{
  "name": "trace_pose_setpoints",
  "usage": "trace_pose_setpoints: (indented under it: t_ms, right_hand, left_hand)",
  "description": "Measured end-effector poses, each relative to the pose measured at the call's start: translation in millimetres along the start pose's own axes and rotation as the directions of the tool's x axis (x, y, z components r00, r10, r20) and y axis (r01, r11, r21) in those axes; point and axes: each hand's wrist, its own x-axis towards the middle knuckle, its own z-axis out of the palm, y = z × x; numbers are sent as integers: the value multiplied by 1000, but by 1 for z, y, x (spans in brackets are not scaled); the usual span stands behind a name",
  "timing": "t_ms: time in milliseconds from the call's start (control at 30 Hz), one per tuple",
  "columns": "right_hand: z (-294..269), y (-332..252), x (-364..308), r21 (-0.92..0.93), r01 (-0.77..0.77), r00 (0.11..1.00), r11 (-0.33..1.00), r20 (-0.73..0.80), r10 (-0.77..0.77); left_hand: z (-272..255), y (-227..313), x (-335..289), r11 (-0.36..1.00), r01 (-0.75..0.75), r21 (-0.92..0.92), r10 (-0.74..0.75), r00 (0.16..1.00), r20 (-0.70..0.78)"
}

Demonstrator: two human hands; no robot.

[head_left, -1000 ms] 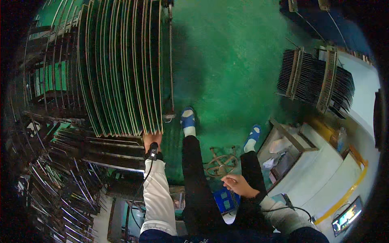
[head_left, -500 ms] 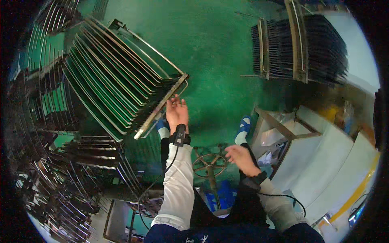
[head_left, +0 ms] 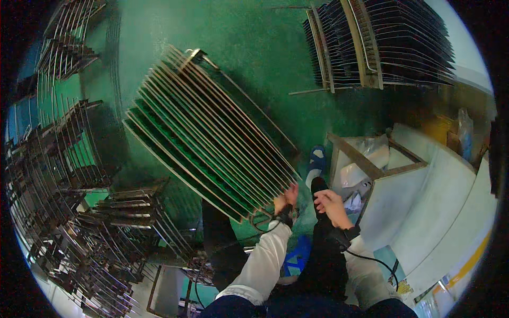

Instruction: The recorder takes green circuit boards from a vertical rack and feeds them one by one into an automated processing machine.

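A metal rack [head_left: 212,132] with many long parallel bars and dark green gaps stands tilted in front of me, its near end by my lap. My left hand [head_left: 287,197] is at the near right corner of this rack, fingers bent round its edge; the bars partly hide the grip. To its right, my right hand [head_left: 330,205] hovers over my right leg, fingers loosely bent and apart, with nothing visible in it. Both wrists wear dark bands with cables. Below the left hand, a handwheel [head_left: 260,218] is mostly covered by the rack and hand.
Another rack [head_left: 366,47] of dark shelves stands at the far right. Several more metal racks [head_left: 69,153] crowd the left. A white-panelled bin [head_left: 397,199] holding plastic bags is at my right. My blue-and-white shoe [head_left: 317,159] rests on the green floor [head_left: 254,42].
The rack has swung and come nearer, its near end moving right and toward me. My left hand has moved right and closer with it. My right hand has shifted slightly right.
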Motion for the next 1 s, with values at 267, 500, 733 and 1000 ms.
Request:
trace_pose_setpoints:
  t_ms: [267, 500, 733, 1000]
  right_hand:
    - [-36, -6, -10, 39, 84, 990, 996, -120, -79]
    - [2, -31, -30, 56, 164, 986, 985, 9, -164]
    - [22, -26, -56, 30, 233, 968, 972, 88, -235]
    - [28, 11, -83, -14, 147, 984, 989, 108, -145]
  left_hand:
    - [-87, -99, -123, -363, -808, 463, -441, 587, 679]
    - [11, 65, -152, 379, 5, 925, -236, 968, 92]
    - [75, 242, -184, 14, -240, 971, 644, 745, 175]
    - [36, 302, -100, -191, -296, 936, 696, 632, 341]
